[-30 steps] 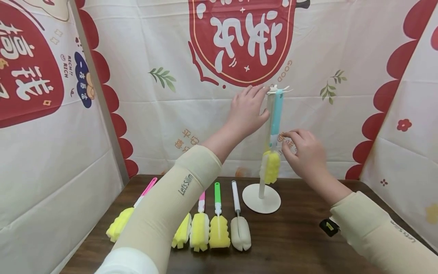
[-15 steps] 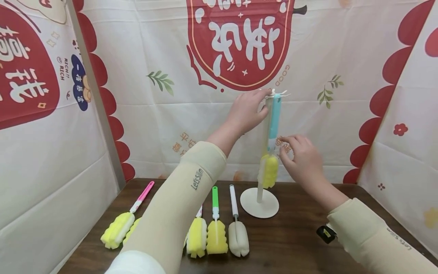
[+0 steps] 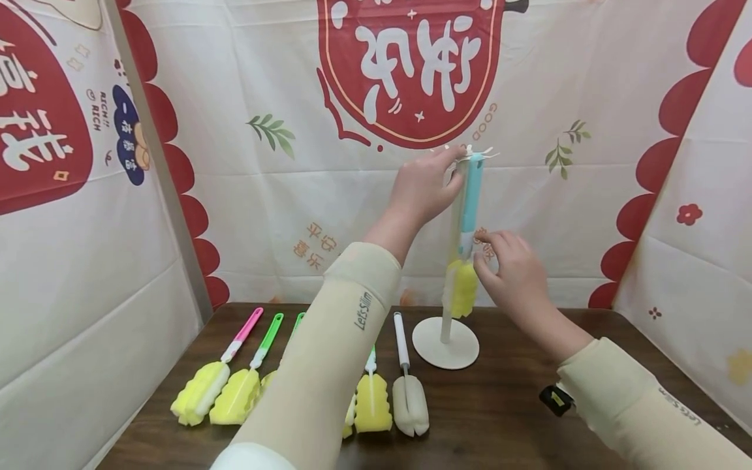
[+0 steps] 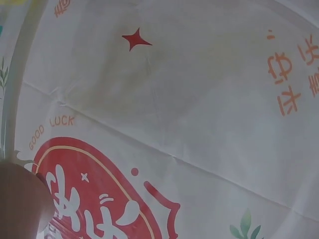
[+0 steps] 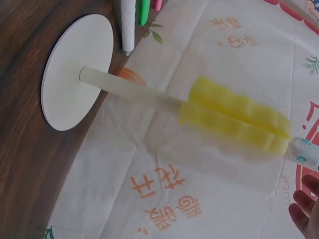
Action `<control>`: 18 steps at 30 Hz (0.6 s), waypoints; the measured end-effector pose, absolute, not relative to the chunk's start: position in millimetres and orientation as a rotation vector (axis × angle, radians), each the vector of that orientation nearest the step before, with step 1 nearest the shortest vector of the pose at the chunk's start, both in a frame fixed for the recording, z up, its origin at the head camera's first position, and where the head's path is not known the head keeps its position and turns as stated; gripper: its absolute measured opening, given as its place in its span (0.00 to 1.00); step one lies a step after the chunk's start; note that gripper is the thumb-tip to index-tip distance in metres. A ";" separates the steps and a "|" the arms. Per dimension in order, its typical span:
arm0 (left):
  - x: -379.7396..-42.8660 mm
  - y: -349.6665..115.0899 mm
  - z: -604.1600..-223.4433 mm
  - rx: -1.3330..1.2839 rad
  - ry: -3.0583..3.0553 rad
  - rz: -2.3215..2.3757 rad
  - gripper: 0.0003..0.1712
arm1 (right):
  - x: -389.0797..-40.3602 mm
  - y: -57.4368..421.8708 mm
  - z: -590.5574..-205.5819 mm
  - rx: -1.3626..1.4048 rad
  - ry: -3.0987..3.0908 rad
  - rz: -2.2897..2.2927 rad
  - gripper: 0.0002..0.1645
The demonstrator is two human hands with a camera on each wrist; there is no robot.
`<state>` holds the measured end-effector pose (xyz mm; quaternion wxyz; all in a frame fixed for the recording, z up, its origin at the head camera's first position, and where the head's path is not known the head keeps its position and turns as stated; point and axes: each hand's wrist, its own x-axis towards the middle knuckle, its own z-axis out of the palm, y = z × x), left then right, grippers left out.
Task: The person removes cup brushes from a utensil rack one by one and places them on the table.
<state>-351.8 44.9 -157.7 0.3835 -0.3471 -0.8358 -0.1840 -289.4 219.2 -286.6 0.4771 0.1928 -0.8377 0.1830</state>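
Note:
A cream stand (image 3: 446, 342) with a round base, upright pole and small hooks at the top stands at the back of the table. From it hangs a sponge bottle brush (image 3: 472, 196) with a light blue handle and yellow sponge head, pointing down. My left hand (image 3: 424, 185) pinches the top of the stand beside the hooks; its fingertips are partly hidden. Right of the brush is my right hand (image 3: 517, 269), fingers loosely bent and holding nothing. The right wrist view shows its fingers (image 5: 305, 206) apart from the handle below the yellow sponge (image 5: 234, 119).
Several sponge brushes lie in a row on the dark wooden table (image 3: 493, 418), partly covered by my left forearm. Among them are a pink-handled brush (image 3: 201, 393), a green-handled brush (image 3: 236, 396) and a white-handled brush (image 3: 410, 405). Printed cloth (image 3: 352, 196) encloses the back and sides.
My left thumb and fingers have drawn together at the stand's top, and the left forearm has shifted right. My right hand has edged slightly left, closer to the hanging brush.

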 end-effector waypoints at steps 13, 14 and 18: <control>-353.9 46.0 -157.1 -0.829 -2.083 -0.435 0.22 | -294.6 210.2 -291.9 0.406 -2.162 0.571 0.26; -354.0 46.0 -157.2 -0.827 -2.084 -0.437 0.22 | -295.5 209.5 -292.7 0.395 -2.172 0.582 0.27; -354.0 46.1 -157.6 -0.824 -2.088 -0.436 0.22 | -298.4 206.1 -296.6 0.347 -2.219 0.623 0.34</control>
